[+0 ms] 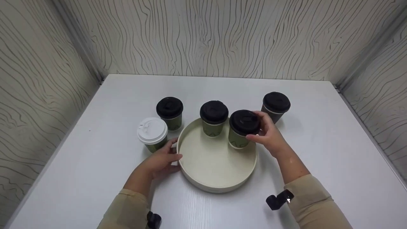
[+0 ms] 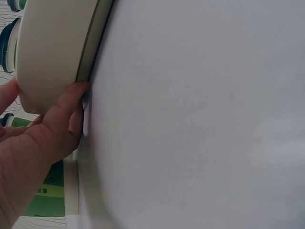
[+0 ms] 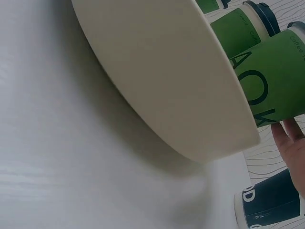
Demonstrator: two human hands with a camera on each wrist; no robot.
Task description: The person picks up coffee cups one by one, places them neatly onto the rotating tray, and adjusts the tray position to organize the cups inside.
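- on my head feed, the left hand (image 1: 162,159) pinches the left rim of the round tray (image 1: 217,168), near the middle of the desk (image 1: 79,165), thumb over the rim.
- there i see the right hand (image 1: 268,135) with thumb and fingers curled round the gripped cup (image 1: 237,140), green, black-lidded and upright, inside the tray's far right rim; i cannot tell whether its base touches.
- the standing cup (image 1: 212,128), also green and black-lidded, is just left of it, at the tray's far edge.
- off the tray's left edge, the white-lidded cup (image 1: 155,147) is just beside the left hand; the rear cup (image 1: 173,123) stands nearer the desk's far edge.
- the dark cup (image 1: 276,105) is beyond the right hand, toward the desk's far right corner.
- on my left wrist feed, the fingers (image 2: 71,98) press against the tray's outer wall.
- on my right wrist feed, fingertips (image 3: 280,132) touch the gripped cup's side; the tray wall hides its base.
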